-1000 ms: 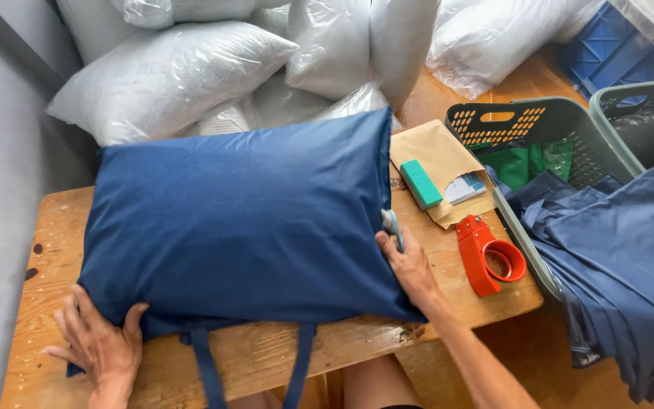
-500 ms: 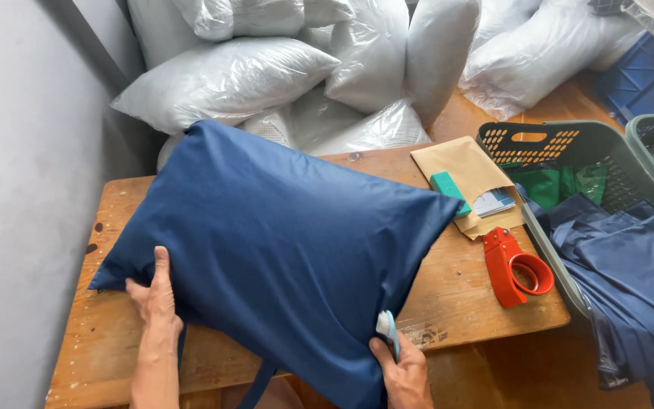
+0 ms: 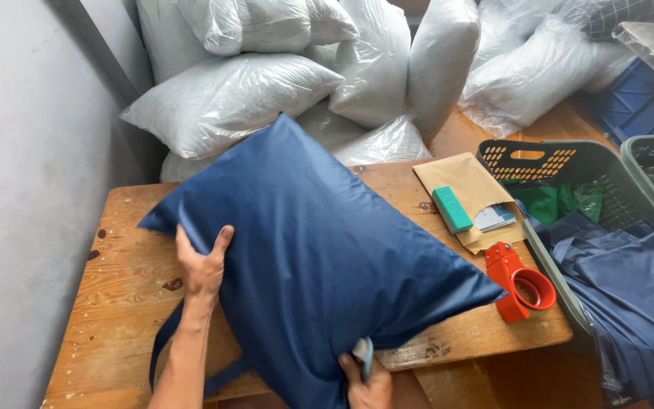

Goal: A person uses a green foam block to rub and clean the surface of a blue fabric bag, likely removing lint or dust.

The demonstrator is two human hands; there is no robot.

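Observation:
A dark blue pillow (image 3: 319, 250) lies turned at an angle on the wooden table (image 3: 115, 280). My left hand (image 3: 202, 265) presses flat against its left side. At the pillow's near corner my right hand (image 3: 369, 379) grips the blue fabric together with a small pale object between the fingers; what that object is I cannot tell. Blue fabric straps (image 3: 164, 348) hang from the cover beside my left forearm.
White plastic-wrapped pillows (image 3: 228, 98) are heaped behind the table. A brown envelope (image 3: 467, 182), a teal block (image 3: 452, 210) and a red tape dispenser (image 3: 520, 284) lie at the table's right end. Grey-green baskets (image 3: 569, 163) with blue cloth (image 3: 630, 288) stand to the right. A grey wall is on the left.
The pillow has been turned clockwise and pulled toward me. My left hand moved up onto its left side; my right hand slid down to the near corner.

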